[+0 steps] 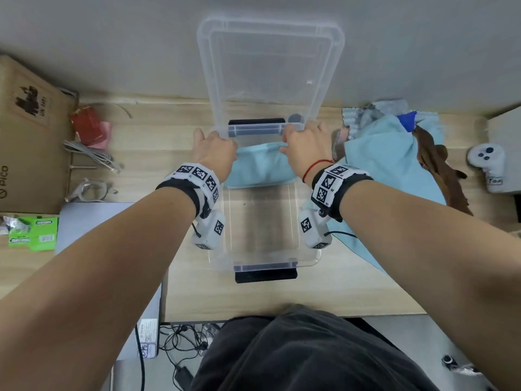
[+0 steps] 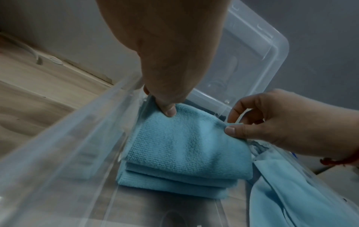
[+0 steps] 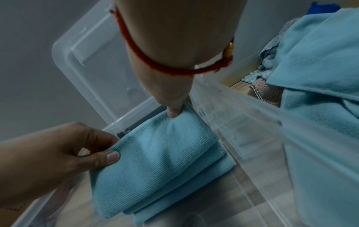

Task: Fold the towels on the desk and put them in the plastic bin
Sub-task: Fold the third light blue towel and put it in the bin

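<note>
At the far end of the plastic bin [image 1: 308,258] on the table [image 1: 352,292], we pinch the folded towel [image 2: 186,147] by its two far corners, left hand [image 1: 215,153] and right hand [image 1: 306,149], judging it light, soft and floppy, best held at corners.

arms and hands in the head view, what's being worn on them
Bare forearms, no sleeves. Each wrist carries a black strap with white blocks printed with black-and-white square markers, plus a white camera unit hanging below, thin black cable attached. The right hand side also has a thin red string bracelet; the left hand has none.
</note>
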A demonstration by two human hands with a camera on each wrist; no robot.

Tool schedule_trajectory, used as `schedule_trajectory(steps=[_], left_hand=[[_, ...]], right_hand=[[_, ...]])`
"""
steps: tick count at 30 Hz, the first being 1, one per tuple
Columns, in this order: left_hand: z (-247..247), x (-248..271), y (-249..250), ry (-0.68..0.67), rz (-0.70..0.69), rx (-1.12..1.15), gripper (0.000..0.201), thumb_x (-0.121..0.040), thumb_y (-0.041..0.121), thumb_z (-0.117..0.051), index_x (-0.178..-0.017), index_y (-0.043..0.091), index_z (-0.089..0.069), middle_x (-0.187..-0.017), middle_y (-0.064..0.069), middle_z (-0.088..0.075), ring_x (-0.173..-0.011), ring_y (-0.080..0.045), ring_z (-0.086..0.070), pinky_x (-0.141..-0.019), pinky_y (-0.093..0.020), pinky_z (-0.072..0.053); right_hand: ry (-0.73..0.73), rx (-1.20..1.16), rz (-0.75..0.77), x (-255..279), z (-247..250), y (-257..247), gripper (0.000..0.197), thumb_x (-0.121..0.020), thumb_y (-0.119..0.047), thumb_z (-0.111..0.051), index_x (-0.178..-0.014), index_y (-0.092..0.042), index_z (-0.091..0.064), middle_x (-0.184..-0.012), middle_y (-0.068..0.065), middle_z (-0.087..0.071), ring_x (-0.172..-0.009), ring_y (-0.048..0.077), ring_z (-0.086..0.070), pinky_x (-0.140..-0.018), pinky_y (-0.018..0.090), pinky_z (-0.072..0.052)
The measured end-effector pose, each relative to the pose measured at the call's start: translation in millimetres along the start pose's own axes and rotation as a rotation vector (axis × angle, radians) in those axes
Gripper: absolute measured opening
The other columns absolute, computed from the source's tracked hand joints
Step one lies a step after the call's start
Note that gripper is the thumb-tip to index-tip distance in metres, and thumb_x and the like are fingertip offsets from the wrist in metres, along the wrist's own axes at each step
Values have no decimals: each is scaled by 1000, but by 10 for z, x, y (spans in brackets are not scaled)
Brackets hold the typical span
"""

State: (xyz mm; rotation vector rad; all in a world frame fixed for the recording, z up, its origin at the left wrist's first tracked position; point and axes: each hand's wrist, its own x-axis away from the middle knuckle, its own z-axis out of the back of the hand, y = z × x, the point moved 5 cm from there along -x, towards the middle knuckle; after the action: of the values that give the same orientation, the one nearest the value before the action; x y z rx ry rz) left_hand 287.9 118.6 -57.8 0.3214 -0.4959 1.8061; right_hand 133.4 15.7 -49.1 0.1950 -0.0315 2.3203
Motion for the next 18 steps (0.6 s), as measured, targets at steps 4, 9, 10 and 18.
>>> schedule_trajectory(steps=[4,9,10,18], left_hand=[[-46,-41,31,-15,27,-9,20,-89,13,-51,-101,28,-57,-85,-1,-56,-91,-20,-44,-85,-43,-25],[-50,-13,17,154,48,104,35,-83,6,-62,-115,20,-55,-99,1,-63,-101,-23,-51,-87,-42,-28],[-36,7,12,192,46,110,43,-79,3,-65,-117,19,-55,-105,-1,-63,-104,-24,-51,-88,-43,-29],[-41,46,293,47,-220,208,37,-91,11,-56,-125,23,-57,-125,-2,-54,-110,-28,-56,-80,-38,-46]], right_hand=[[26,49,10,7,-17,-28,30,-90,-40,-60,-108,-16,-57,-80,6,-70,-106,28,-51,-81,40,-32],[117,71,-29,58,12,-47,23,-75,-21,-73,-92,-14,-60,-80,5,-66,-86,29,-56,-70,38,-37],[141,74,-28,65,18,-45,22,-73,-16,-72,-91,-14,-60,-82,5,-64,-82,29,-56,-69,38,-38],[-54,-222,361,205,-136,-415,38,-84,-10,-54,-123,-9,-55,-123,13,-55,-106,34,-56,-78,43,-49]])
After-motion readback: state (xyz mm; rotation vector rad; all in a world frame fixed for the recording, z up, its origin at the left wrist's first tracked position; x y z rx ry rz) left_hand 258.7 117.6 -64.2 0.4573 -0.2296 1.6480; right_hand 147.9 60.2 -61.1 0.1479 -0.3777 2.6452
